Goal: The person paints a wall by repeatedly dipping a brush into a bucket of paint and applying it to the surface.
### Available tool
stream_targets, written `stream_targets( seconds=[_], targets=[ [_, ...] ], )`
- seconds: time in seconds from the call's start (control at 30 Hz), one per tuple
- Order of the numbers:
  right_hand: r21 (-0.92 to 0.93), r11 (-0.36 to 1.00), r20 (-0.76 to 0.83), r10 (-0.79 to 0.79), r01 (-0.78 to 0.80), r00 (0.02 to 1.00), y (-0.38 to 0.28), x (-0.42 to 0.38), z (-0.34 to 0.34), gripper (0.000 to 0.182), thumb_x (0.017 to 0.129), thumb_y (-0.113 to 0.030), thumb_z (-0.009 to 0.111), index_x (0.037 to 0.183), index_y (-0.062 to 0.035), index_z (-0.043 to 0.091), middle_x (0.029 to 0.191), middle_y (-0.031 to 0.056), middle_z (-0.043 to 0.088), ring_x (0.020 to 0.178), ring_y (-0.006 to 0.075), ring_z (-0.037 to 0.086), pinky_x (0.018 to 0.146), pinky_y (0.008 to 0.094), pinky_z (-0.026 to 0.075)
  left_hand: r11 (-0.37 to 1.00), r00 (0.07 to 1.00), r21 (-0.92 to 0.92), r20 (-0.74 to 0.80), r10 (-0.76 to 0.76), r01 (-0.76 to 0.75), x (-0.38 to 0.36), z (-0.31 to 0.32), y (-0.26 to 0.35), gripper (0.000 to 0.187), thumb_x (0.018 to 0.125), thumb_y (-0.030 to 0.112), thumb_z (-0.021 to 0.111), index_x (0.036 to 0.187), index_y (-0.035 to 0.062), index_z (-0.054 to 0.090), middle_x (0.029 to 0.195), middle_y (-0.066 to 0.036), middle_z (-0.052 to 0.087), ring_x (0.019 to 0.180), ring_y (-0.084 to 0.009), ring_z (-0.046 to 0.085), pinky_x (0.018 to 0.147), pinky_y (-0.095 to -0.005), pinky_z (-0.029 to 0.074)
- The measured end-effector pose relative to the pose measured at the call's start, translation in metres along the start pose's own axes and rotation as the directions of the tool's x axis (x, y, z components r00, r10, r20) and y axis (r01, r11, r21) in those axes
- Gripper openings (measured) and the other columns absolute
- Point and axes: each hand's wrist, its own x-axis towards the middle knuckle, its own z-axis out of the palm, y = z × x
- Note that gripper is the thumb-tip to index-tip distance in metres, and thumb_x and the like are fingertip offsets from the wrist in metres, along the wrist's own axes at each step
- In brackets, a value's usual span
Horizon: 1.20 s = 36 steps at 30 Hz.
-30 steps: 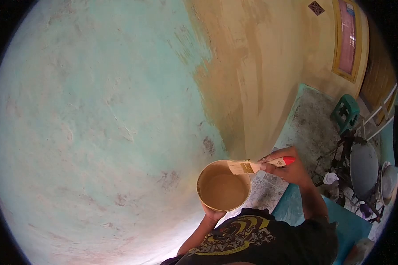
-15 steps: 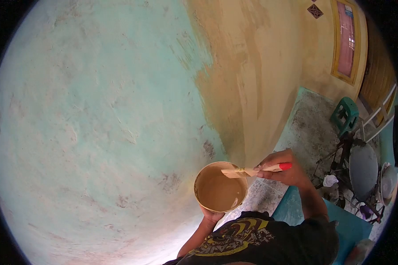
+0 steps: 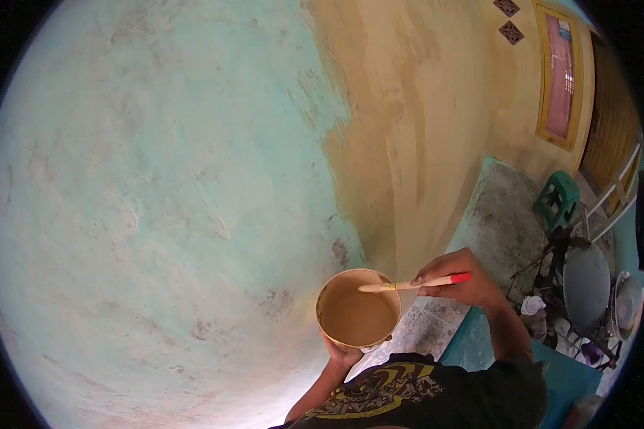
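Note:
My left hand [image 3: 341,350] grips a round bucket [image 3: 320,318] from below, its fingers mostly hidden under the base. Tan paint [image 3: 356,318] fills part of the bucket. Between the fingers of my right hand [image 3: 451,275] is a paintbrush [image 3: 401,286] with a light wooden handle and a red end. Its bristles point left over the bucket's opening, seen edge-on. Beyond, the wall is pale green [image 3: 179,179] on the left and freshly coloured tan [image 3: 379,143] on the right, with a ragged border between.
Along the wall's foot runs a grey stained ledge [image 3: 504,207]. To the right stand a green plastic stool [image 3: 558,199], a large grey pan [image 3: 587,286], a white crumpled item [image 3: 532,305] and a white metal frame [image 3: 612,193]. A framed window [image 3: 559,75] is at upper right.
The paintbrush has turned from its flat side to its narrow edge, still over the bucket. The whole view has shifted slightly, with the bucket a little lower.

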Motion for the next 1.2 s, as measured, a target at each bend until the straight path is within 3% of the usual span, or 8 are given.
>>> stream_targets(
  seconds=[0.13, 0.33, 0.43, 0.5, 0.67, 0.77, 1.03, 1.2],
  targets=[
    [-0.080, 0.997, 0.076, 0.002, 0.004, 0.997, -0.013, 0.008, -0.009, 0.018, 0.077, -0.004, 0.084, 0.092, -0.0007, 0.074, 0.092, 0.0139, 0.076, 0.086, 0.0234, 0.075, 0.076, 0.0334, 0.058, 0.998, 0.997, -0.010, 0.023, 0.067, -0.067, -0.002, 0.012, -0.001, 0.091, 0.086, 0.074, 0.045, 0.157, 0.0193, 0.027, 0.159, -0.014, 0.031, 0.141, -0.0407, 0.041, 0.104, -0.0585, 0.050],
    [-0.097, 0.995, 0.129, -0.001, 0.014, 0.992, -0.024, 0.017, -0.017, 0.019, 0.077, -0.004, 0.084, 0.093, -0.0008, 0.075, 0.093, 0.0141, 0.076, 0.086, 0.0239, 0.075, 0.076, 0.0331, 0.058, 0.858, 0.973, -0.494, 0.230, -0.024, 0.138, -0.008, -0.111, 0.001, 0.087, 0.084, 0.069, 0.058, 0.151, 0.0169, 0.039, 0.152, -0.013, 0.043, 0.132, -0.0350, 0.052, 0.083, -0.0319, 0.064],
    [-0.114, 0.993, 0.159, 0.003, 0.015, 0.987, -0.024, 0.020, -0.018, 0.020, 0.077, -0.003, 0.084, 0.094, -0.0009, 0.075, 0.094, 0.0143, 0.076, 0.086, 0.0238, 0.075, 0.077, 0.0326, 0.058, 0.898, 0.991, -0.427, 0.116, -0.064, 0.108, -0.009, -0.093, 0.004, 0.084, 0.085, 0.070, 0.053, 0.148, 0.0155, 0.043, 0.149, -0.012, 0.047, 0.129, -0.0318, 0.054, 0.091, -0.0363, 0.062],
    [-0.099, 0.994, 0.134, -0.020, 0.033, 0.991, -0.021, 0.019, -0.019, 0.020, 0.078, -0.003, 0.083, 0.096, -0.0006, 0.075, 0.095, 0.0141, 0.076, 0.086, 0.0225, 0.074, 0.077, 0.0325, 0.058, 0.997, 0.994, -0.075, -0.113, 0.012, -0.021, -0.009, -0.059, 0.002, 0.084, 0.085, 0.070, 0.051, 0.148, 0.0153, 0.043, 0.150, -0.011, 0.047, 0.130, -0.0314, 0.054, 0.095, -0.0387, 0.059],
    [-0.092, 0.995, -0.081, 0.018, -0.026, 0.997, -0.009, 0.025, -0.029, 0.020, 0.082, -0.004, 0.081, 0.100, 0.0016, 0.075, 0.094, 0.0111, 0.076, 0.086, 0.0152, 0.072, 0.077, 0.0328, 0.058, 0.995, 0.998, -0.089, -0.056, 0.039, -0.044, -0.008, -0.071, 0.004, 0.083, 0.089, 0.069, 0.047, 0.153, 0.0173, 0.034, 0.157, -0.014, 0.035, 0.140, -0.0418, 0.038, 0.107, -0.0714, 0.032],
    [0.139, 0.990, -0.361, 0.022, 0.031, 0.932, -0.025, 0.048, -0.034, 0.020, 0.084, -0.005, 0.080, 0.101, 0.0030, 0.074, 0.095, 0.0092, 0.076, 0.085, 0.0123, 0.071, 0.075, 0.0308, 0.058, 0.999, 0.996, -0.047, -0.091, 0.004, -0.008, -0.012, -0.057, 0.002, 0.081, 0.087, 0.067, 0.048, 0.148, 0.0151, 0.041, 0.150, -0.012, 0.045, 0.132, -0.0346, 0.049, 0.103, -0.0535, 0.045],
    [-0.575, 0.637, -0.271, -0.741, 0.514, 0.615, -0.136, 0.207, -0.135, 0.020, 0.088, -0.005, 0.074, 0.107, 0.0022, 0.073, 0.094, 0.0045, 0.072, 0.087, 0.0115, 0.067, 0.077, 0.0266, 0.055, 1.000, 0.989, 0.005, -0.149, 0.004, -0.004, -0.012, -0.082, 0.000, 0.075, 0.085, 0.064, 0.049, 0.139, 0.0128, 0.051, 0.139, -0.009, 0.057, 0.122, -0.0273, 0.059, 0.099, -0.0423, 0.053],
    [-0.865, 0.230, -0.065, -0.932, 0.445, 0.356, -0.202, 0.285, -0.154, 0.020, 0.091, -0.016, 0.075, 0.106, -0.0023, 0.075, 0.098, 0.0142, 0.075, 0.089, 0.0212, 0.072, 0.081, 0.0327, 0.057, 0.999, 0.970, -0.003, -0.238, 0.046, -0.048, -0.013, -0.066, -0.007, 0.071, 0.084, 0.062, 0.050, 0.135, 0.0130, 0.055, 0.134, -0.007, 0.061, 0.119, -0.0254, 0.061, 0.098, -0.0417, 0.053]
  ],
)
